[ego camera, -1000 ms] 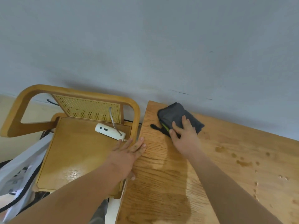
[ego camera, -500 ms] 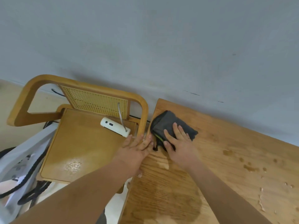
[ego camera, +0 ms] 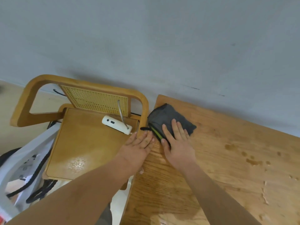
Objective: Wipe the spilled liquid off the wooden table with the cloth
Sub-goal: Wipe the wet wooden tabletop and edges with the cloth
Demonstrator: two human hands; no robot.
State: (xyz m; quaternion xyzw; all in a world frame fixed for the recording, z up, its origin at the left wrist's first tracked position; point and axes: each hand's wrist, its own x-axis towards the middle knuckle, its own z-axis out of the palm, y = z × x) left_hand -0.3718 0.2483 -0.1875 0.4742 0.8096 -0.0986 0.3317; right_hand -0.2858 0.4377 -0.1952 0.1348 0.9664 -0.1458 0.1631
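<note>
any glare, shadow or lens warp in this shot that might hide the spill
Head view: a bright glare patch sits on the chair seat, a paler sheen on the wooden table at bottom; a dark shadow covers the near table below the right hand; the spill drops at right lie in even light; the wide lens skews the table's far edge.

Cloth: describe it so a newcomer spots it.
Find the wooden table right of the chair. At its far left corner lies the cloth, under the right hand. It alone is dark grey, folded, with a lime-green stripe.
</note>
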